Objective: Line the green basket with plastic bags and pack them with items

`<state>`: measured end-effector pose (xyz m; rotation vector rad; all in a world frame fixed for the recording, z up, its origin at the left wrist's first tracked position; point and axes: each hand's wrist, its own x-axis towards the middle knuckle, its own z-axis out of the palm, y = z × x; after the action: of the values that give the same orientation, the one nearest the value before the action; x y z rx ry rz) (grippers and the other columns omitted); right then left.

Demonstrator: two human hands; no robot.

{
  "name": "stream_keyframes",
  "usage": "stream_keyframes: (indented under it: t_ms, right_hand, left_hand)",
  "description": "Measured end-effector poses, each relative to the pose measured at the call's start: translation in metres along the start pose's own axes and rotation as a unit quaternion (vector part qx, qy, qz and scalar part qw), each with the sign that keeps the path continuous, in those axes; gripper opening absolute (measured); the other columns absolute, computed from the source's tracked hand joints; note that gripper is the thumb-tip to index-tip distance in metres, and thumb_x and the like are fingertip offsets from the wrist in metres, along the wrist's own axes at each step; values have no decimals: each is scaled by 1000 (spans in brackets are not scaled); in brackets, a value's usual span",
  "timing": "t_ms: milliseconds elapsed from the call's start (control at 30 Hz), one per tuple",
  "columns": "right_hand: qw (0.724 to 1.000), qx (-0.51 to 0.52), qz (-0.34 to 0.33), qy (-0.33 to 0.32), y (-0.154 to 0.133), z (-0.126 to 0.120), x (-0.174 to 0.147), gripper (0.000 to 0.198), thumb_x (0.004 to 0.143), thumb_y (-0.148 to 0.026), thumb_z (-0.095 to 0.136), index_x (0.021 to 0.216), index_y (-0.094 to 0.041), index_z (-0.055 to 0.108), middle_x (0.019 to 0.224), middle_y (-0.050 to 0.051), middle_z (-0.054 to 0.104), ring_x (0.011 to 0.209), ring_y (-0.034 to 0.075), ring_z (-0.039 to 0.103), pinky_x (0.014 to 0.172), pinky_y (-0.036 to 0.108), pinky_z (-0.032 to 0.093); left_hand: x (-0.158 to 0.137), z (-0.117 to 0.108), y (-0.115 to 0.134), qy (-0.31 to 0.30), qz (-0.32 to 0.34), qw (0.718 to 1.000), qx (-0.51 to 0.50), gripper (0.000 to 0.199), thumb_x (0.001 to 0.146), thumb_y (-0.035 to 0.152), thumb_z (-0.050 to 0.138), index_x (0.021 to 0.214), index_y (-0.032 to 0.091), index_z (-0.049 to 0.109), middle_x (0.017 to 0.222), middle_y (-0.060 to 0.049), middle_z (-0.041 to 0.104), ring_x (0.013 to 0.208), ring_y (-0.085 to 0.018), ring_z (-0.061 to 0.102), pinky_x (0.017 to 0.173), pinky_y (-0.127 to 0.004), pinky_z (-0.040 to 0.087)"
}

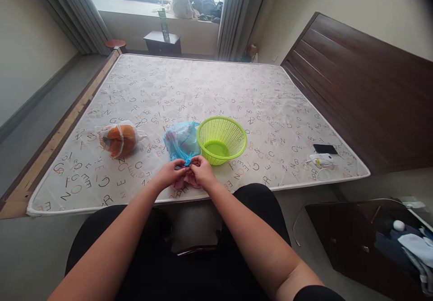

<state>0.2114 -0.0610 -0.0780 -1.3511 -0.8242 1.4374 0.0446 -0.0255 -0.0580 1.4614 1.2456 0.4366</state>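
Note:
A blue plastic bag [181, 139] with something pale and pinkish inside lies near the mattress's front edge. Its gathered, knotted neck is pinched between the fingers of my left hand [172, 171] and my right hand [202, 170]. Reddish-pink plastic shows under my hands. Touching or nearly touching the bag on the right is a green plastic basket [221, 141], upright, with nothing seen inside. Farther left sits a clear plastic bag [119, 139] holding something orange-brown.
The patterned mattress [209, 89] spreads out ahead, with a dark headboard [352, 80] at the right. A black phone [325, 149] and a white device with a cable [323, 159] lie near its right corner. A dark nightstand [341, 229] stands below.

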Motion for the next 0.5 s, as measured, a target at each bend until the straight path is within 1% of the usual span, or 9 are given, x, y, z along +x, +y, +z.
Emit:
stream_keyframes:
  t_ms: [33,100,167,233,367,500]
  right_hand:
    - [1000,10,2,3,-1,-1,0,18,81,-24,63,97,-23,58,80,-3,63,61,12,62,60,26,54]
    - [1000,1,-16,16,-1,-3,2,16,82,-27,66,97,-23,60,81,-2,65,65,14,64,62,28,55]
    - [998,-24,-42,43,1,-6,4,16,84,-30,68,96,-23,61,84,0,67,72,16,67,68,30,57]
    - [994,-51,-60,70,4,-8,6,16,84,-32,69,96,-23,62,87,1,68,79,18,68,74,33,58]
    - [990,-81,-60,101,9,-10,6,16,85,-33,68,96,-24,63,87,1,68,79,18,67,76,33,57]
    - [985,-108,-60,125,7,-11,3,15,86,-34,66,95,-23,62,84,0,67,76,17,65,74,32,55]
  left_hand:
    - [1,0,0,2,4,1000,-3,45,72,58,79,97,20,71,79,-2,73,64,-19,66,55,-26,49]
    - [3,0,-1,9,12,1000,-22,43,72,58,80,90,20,69,74,-2,71,63,-19,66,57,-27,49]
    - [5,0,-1,21,17,999,-46,44,72,59,80,86,20,69,73,-2,70,65,-19,66,60,-28,50]
    - [6,-1,-2,37,18,998,-50,44,74,61,78,85,20,70,72,-3,70,65,-19,66,62,-29,50]
    - [7,-2,-5,77,29,997,-8,39,79,59,73,81,20,71,72,-3,70,68,-20,65,64,-30,49]
    - [6,2,-6,104,39,993,34,37,84,57,65,79,21,67,72,-2,69,70,-21,64,67,-31,49]
